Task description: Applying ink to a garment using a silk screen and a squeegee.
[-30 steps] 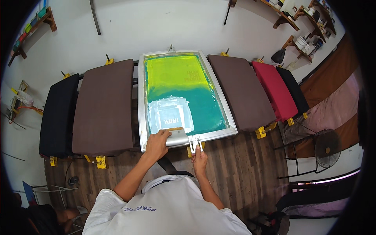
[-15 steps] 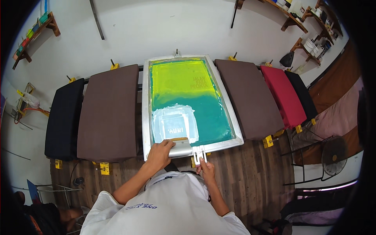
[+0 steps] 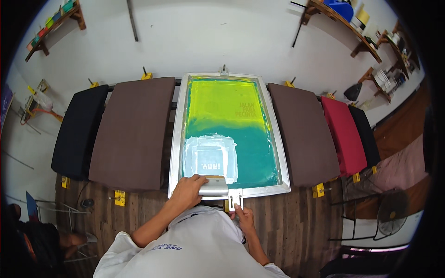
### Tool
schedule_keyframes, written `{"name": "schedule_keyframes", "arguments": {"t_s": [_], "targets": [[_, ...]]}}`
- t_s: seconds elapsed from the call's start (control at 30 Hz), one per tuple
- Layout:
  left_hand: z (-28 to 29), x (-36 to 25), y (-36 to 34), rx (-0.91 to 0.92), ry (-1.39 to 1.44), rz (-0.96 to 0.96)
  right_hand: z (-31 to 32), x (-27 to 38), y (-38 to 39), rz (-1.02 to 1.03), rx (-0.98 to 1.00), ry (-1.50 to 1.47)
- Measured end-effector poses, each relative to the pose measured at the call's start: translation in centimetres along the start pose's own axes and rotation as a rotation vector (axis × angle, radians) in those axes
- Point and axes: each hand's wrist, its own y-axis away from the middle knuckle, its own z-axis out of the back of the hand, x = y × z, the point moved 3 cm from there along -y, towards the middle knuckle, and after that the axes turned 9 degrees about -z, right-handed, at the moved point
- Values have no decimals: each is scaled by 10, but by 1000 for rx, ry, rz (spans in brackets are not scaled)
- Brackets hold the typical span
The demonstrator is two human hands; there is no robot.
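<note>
A metal-framed screen (image 3: 282,162) lies at the middle, its mesh yellow-green at the far part and teal nearer, with a pale blue patch of ink (image 3: 215,150) around reversed lettering. My left hand (image 3: 187,192) is closed on a silver squeegee (image 3: 215,187) with a tan edge, resting at the screen's near left end. My right hand (image 3: 243,214) pinches a white slotted bracket (image 3: 236,197) at the middle-right of the front edge, with thumb uppermost and other fingers partly hidden.
Brown (image 3: 127,129), black (image 3: 76,132) and red (image 3: 343,139) padded platens flank the screen, with yellow clamps (image 3: 119,198). Wall shelves (image 3: 347,32) hold containers. A standing fan (image 3: 391,213) is at right. A seated person's leg (image 3: 74,243) shows at lower left, above the wooden floor (image 3: 278,231).
The view has shifted, so the screen and platens appear farther right and lower. Both my hands keep their holds at the screen's near edge, appearing lower in the picture too.
</note>
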Motion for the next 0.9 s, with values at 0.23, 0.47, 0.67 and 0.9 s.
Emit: {"name": "schedule_keyframes", "arguments": {"t_s": [0.23, 0.47, 0.67, 0.9], "targets": [[2, 5, -2, -45, 65, 38, 2, 1, 2, -7, 0, 26], [6, 2, -8, -43, 62, 16, -2, -5, 0, 46, -37, -105], [10, 3, -9, -47, 86, -22, 1, -5, -1, 20, -48, -9], [12, 6, -15, -13, 94, -7, 8, -4, -4, -36, -24, 63]]}}
